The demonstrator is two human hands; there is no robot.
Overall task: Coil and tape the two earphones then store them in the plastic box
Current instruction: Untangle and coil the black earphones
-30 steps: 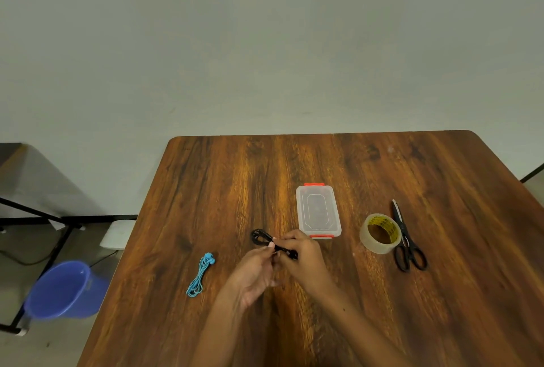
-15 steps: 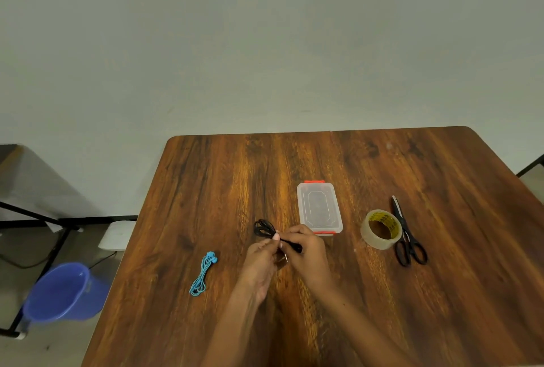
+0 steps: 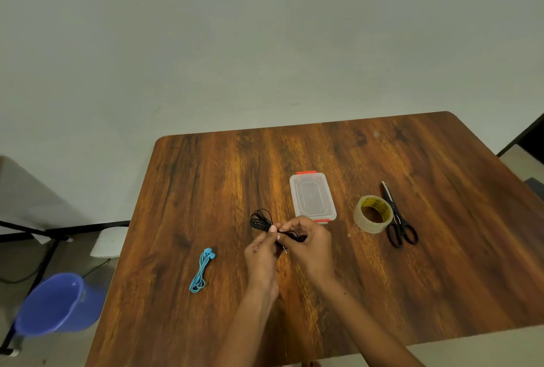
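Note:
A black earphone [image 3: 260,220] is bundled in loops, and both hands pinch it just above the wooden table [image 3: 441,263]. My left hand [image 3: 262,254] holds the bundle near its middle; my right hand [image 3: 309,246] grips the end toward the right. The loops stick out to the left of my fingers. A blue earphone [image 3: 202,269] lies folded on the table to the left of my hands. The clear plastic box [image 3: 312,197], lid on with orange clips, sits just beyond my right hand.
A roll of clear tape [image 3: 373,214] stands right of the box, with black scissors [image 3: 397,219] beside it. A blue bucket [image 3: 56,305] is on the floor off the table's left edge, near a black metal frame [image 3: 44,231].
Both hands have stayed together on the black earphone, shifting slightly. The loops at the left look fuller and more bunched. The view has tilted a little.

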